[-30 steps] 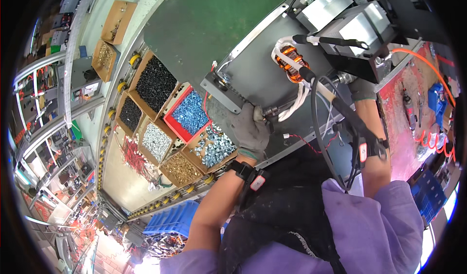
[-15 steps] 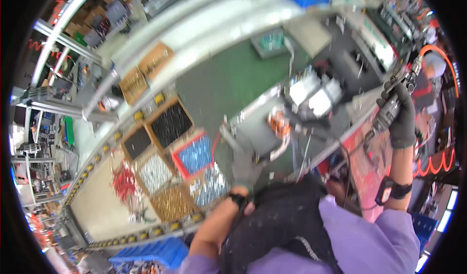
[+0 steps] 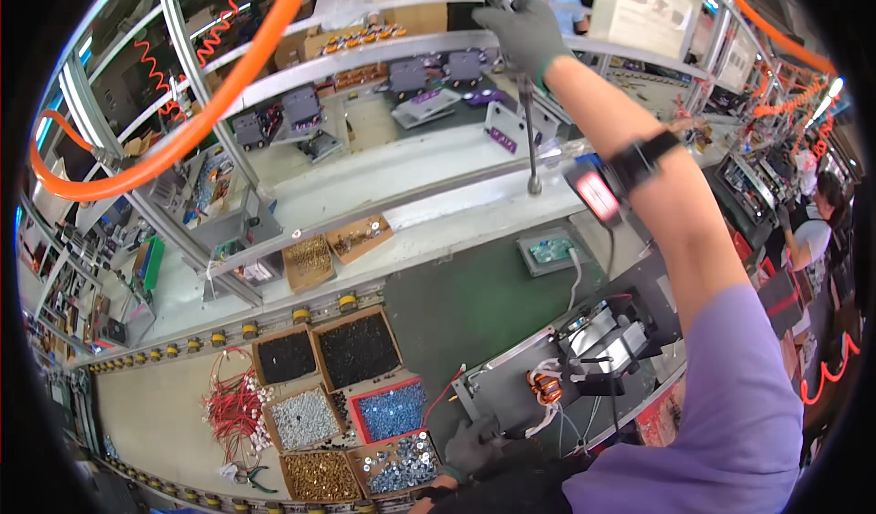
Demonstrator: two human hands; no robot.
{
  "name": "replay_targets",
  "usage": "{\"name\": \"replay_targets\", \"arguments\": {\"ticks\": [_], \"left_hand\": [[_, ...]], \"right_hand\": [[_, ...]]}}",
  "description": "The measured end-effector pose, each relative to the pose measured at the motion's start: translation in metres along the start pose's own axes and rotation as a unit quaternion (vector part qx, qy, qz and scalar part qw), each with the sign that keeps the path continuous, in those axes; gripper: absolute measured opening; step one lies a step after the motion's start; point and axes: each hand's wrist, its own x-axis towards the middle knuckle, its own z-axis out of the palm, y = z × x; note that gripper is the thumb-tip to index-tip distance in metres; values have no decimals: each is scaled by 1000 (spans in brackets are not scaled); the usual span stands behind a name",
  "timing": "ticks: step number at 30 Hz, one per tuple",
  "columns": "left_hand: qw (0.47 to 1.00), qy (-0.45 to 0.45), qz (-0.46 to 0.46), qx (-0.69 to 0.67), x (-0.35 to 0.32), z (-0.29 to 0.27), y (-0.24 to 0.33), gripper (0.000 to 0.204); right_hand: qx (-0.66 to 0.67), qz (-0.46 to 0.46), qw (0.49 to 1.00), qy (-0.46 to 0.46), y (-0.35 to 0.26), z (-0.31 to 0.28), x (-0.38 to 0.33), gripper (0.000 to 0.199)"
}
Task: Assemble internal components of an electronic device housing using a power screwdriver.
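My right hand (image 3: 525, 35), in a grey glove, is raised at the top centre and closed around a power screwdriver. Its body is mostly hidden by the hand, while the long thin shaft (image 3: 529, 140) points down over the white ledge. My left hand (image 3: 473, 446), gloved too, is low in the middle, its fingers curled at the near left corner of a grey metal chassis (image 3: 497, 388). On the chassis are a copper-wound ring coil (image 3: 547, 387) and silver heat-sink blocks (image 3: 602, 336), with loose wires around them.
Left of the chassis lie boxes of blue screws (image 3: 392, 411), silver screws (image 3: 304, 419), brassy parts (image 3: 319, 476) and black screws (image 3: 358, 348). Red wires (image 3: 239, 409) and pliers (image 3: 251, 477) lie beside them. An orange hose (image 3: 201, 131) arcs across the upper left. People work across the line.
My right hand has swung from the far right up to the top centre with the screwdriver. The view has tilted upward. My left hand stays by the chassis corner.
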Motion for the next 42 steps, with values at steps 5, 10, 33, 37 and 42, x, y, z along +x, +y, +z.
{"name": "replay_targets", "arguments": {"ticks": [5, 10, 33, 37, 42], "left_hand": [[938, 237, 46, -249, 5, -1, -16, 55], [931, 180, -31, -315, 32, -11, -13, 54], [899, 199, 91, -380, 12, -67, 45, 52], [845, 120, 124, -506, 24, -78, 35, 52], [731, 145, -85, -661, 47, -95, 15, 47]], "right_hand": [[-91, -27, 995, -34, 27, 33, -12, 52], [-109, -297, 946, -74, 135, -14, -37, 43], [-499, 144, 829, -205, 213, -346, -442, 30], [-494, 147, 845, -142, 194, -334, -450, 36], [-34, 156, 970, -184, 134, -230, -423, 42]]}}
